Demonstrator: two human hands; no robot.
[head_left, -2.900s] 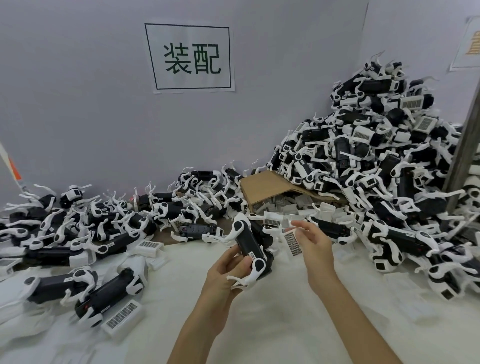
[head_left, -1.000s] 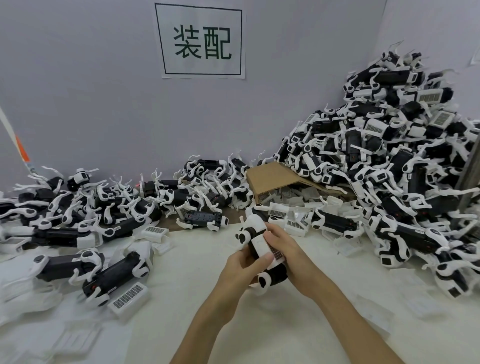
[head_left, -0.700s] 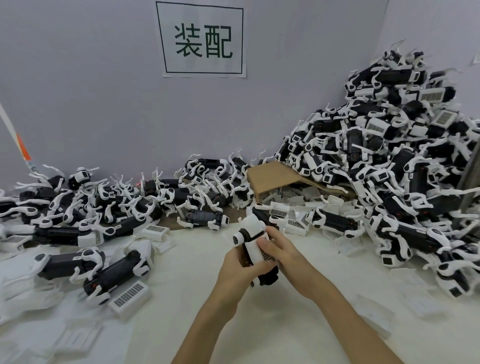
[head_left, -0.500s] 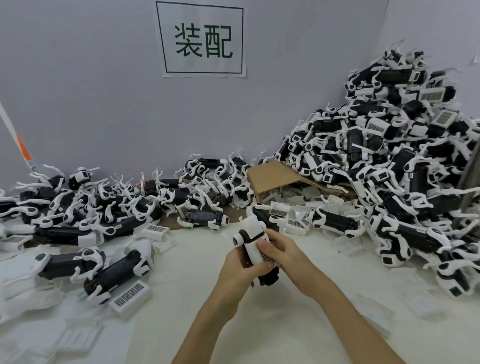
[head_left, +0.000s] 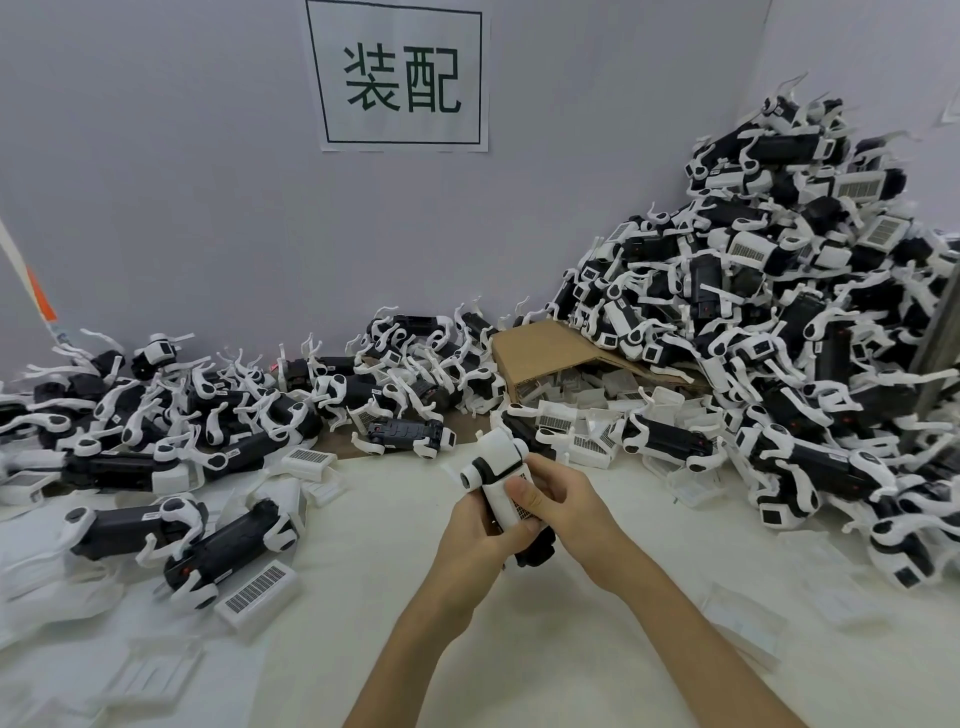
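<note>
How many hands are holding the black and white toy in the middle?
2. The left hand grips the toy from the lower left; the right hand holds it from the right, thumb on its white side.

Two hands (head_left: 480, 540) (head_left: 566, 512), one sign (head_left: 400, 78), one carton (head_left: 540, 348)

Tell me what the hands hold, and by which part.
Both hands hold one black-and-white toy robot. The left hand wraps its middle from below; the right hand grips its white grilled panel, thumb on top.
</note>
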